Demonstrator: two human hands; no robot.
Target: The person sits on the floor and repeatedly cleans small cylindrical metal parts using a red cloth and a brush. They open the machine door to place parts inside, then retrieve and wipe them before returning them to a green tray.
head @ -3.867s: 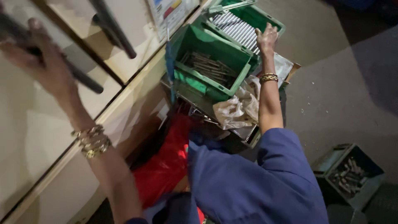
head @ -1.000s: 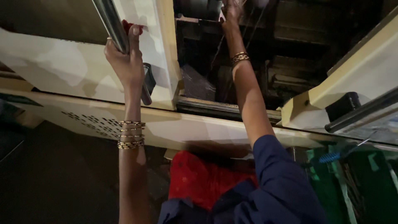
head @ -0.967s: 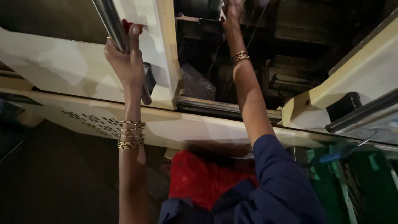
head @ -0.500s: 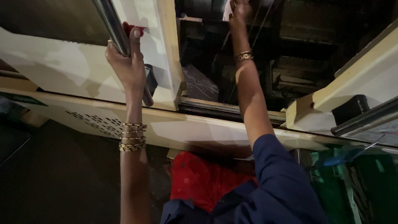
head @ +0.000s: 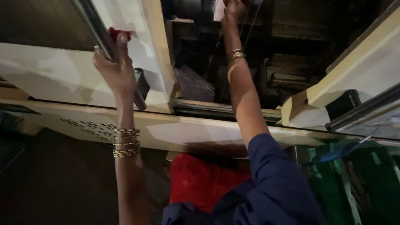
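Wrapped around a dark metal bar handle [head: 100,35], the left hand [head: 113,68] has its fingers curled shut over the bar, with a scrap of red [head: 118,33] showing at the fingertips. That bar runs slantwise across a cream machine door [head: 62,79], which stands just behind the hand. Gold bangles [head: 126,142] sit on the left forearm, well below the grip.

Up and to the right of that hold, the right hand [head: 234,9] reaches deep into the dark opening of the machine [head: 291,54]. It is pinched on a small pale piece [head: 219,8] at the top edge of the view; how firmly it holds cannot be told, since the fingers are partly cut off. A gold bracelet [head: 236,54] rings the right wrist just below. A blue sleeve [head: 275,179] covers the upper arm.

Below the right hand lies a cream frame rail [head: 200,133], and under it red cloth [head: 200,183]. Far right of the grip, a second dark bar [head: 362,110] crosses another cream panel, with green crates [head: 346,183] beneath.
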